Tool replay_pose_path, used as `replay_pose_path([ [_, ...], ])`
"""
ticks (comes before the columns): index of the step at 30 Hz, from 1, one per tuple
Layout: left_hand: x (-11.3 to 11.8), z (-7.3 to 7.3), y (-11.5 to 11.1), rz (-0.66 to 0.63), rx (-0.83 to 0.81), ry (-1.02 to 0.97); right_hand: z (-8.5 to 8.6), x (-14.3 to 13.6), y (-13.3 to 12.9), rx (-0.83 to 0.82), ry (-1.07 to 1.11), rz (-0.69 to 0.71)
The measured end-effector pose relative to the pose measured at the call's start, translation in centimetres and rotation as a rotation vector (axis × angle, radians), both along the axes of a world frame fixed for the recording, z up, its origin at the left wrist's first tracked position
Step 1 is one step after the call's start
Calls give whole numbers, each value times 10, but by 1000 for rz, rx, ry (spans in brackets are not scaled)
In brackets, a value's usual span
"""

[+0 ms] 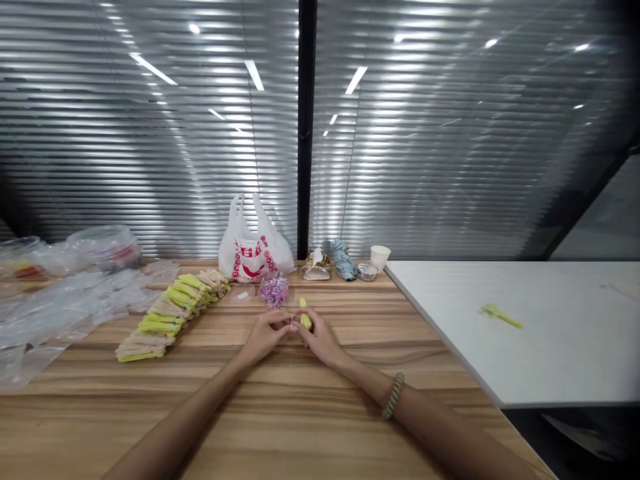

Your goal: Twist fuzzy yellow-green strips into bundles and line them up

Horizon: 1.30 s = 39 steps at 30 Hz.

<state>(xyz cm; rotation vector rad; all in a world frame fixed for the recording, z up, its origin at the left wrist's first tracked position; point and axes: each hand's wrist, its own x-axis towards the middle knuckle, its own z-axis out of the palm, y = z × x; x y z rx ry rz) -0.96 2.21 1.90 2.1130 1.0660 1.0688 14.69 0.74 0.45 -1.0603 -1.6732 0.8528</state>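
Note:
My two hands meet above the middle of the wooden table. In my right hand (320, 339) is a short yellow fuzzy bundle (303, 313), like folded pipe cleaners, held upright between thumb and fingers. My left hand (267, 333) is closed in a pinch on a thin pale pink band (293, 323), right beside the bundle. Whether the band goes around the bundle I cannot tell. Just beyond my left hand stands a small clear tub of pink and purple bands (274, 291). To the left lies a long row of yellow and beige fuzzy bundles (173, 310).
Clear plastic bags (75, 307) and clear containers (105, 247) cover the left side. At the back stand a white carrier bag (256, 247), a tissue pack (317, 267), a blue wrapped item (343, 260) and a paper cup (380, 257). A yellow piece (503, 316) lies on the white table.

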Motion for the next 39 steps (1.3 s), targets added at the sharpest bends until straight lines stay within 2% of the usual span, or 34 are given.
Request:
replay_pose_path([
  [5,-1,5,2,131,-104,-44,-1,0,1,-68,93,3],
  [9,-2,3,4,235,-217,-93,-7,0,5,-77,153,58],
  [14,-5,-3,9,201,-247,-121,-11,0,7,-95,192,138],
  [18,-7,-7,12,238,-256,-164,-12,-2,6,-143,196,160],
  [27,-7,-8,13,273,-265,-178,-14,-2,8,-78,56,195],
  [34,-9,-8,13,234,-299,-204,-9,0,3,13,-99,143],
  [39,-11,-7,12,168,-350,-230,-4,2,-2,191,-233,67],
])
